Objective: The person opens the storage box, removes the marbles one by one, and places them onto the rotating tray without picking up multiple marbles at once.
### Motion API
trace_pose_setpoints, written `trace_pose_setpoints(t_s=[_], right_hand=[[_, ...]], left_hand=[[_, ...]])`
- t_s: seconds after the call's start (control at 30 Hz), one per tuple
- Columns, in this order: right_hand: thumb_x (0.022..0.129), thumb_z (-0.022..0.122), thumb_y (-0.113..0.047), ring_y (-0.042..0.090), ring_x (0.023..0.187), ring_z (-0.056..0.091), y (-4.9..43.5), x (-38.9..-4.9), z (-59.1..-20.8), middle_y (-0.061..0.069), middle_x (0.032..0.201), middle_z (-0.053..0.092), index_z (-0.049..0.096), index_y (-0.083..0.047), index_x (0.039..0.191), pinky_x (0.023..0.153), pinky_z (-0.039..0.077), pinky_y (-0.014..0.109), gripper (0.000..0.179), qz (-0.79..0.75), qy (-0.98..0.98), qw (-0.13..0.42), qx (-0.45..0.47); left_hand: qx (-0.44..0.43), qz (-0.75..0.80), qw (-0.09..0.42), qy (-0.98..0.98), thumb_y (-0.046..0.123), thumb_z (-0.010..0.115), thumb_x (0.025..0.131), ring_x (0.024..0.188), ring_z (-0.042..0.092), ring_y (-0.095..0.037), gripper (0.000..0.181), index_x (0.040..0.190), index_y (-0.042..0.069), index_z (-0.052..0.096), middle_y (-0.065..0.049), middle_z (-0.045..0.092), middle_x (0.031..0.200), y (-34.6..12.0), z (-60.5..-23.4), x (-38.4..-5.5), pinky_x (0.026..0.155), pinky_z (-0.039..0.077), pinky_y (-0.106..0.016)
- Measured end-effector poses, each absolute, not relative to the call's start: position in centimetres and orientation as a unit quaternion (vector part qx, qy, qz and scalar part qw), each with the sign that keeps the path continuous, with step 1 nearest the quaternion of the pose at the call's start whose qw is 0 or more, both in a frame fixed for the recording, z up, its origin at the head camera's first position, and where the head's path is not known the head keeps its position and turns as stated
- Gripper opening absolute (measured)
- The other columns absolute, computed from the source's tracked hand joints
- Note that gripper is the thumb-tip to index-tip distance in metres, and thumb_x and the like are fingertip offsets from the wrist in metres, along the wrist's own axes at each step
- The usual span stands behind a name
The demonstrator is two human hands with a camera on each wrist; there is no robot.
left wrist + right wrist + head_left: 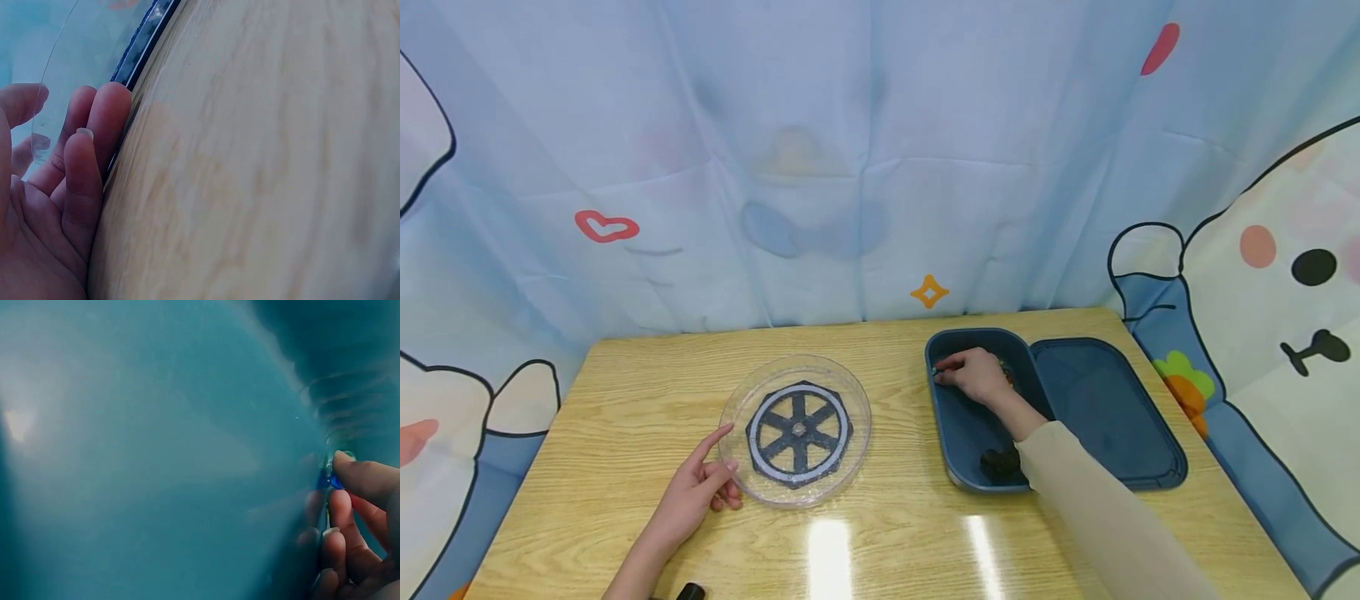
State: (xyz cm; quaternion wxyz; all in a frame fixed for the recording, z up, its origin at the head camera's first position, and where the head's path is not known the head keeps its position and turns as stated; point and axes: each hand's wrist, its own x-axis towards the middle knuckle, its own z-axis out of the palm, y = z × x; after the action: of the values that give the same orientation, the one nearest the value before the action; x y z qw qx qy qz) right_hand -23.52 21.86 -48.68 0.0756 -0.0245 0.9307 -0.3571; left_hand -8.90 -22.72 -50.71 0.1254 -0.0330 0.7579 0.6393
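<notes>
A clear round dish (pixel 859 392) lies on the table with a dark, spoked, wheel-shaped piece (pixel 800 429) at its middle. At its left rim is my left hand (pixel 696 492), index finger and thumb touching the edge, the other fingers loosely bent. My right hand (pixel 976 375) reaches into the far part of a dark blue bin (pixel 951 417). Near the bin's wall, its thumb and fingers pinch a small glassy blue piece (pixel 337 482). A green glassy piece (pixel 348 454) shows by the thumb; their exact shape is partly hidden by the fingers.
Beside the bin on the right lies a flat dark blue lid (pixel 1108 408). A black object (pixel 1000 465) sits in the bin's near end, and small coloured pieces (pixel 1006 372) show beyond my right hand. Behind the wooden table (pixel 647 400) hangs a printed curtain (pixel 820 167).
</notes>
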Motion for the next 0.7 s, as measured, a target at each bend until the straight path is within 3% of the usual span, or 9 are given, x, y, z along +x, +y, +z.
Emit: trace_pose_setpoints(t_s=[0.7], right_hand=[[0.094,0.071,-0.014,0.028,0.102,0.063,22.2,-23.2,-47.2,0.013,0.111,0.069,0.072,-0.004,0.117,0.085,0.051,0.043,0.025,-0.43,0.899,0.085,-0.021]], left_hand=[[-0.035,0.645,0.126,0.753,0.014,0.058,0.102,0.064,0.069,-0.028,0.058,0.154,0.024,0.033,-0.016,0.064,0.075,-22.6,-50.7,-8.9,0.058,0.05,-0.028]])
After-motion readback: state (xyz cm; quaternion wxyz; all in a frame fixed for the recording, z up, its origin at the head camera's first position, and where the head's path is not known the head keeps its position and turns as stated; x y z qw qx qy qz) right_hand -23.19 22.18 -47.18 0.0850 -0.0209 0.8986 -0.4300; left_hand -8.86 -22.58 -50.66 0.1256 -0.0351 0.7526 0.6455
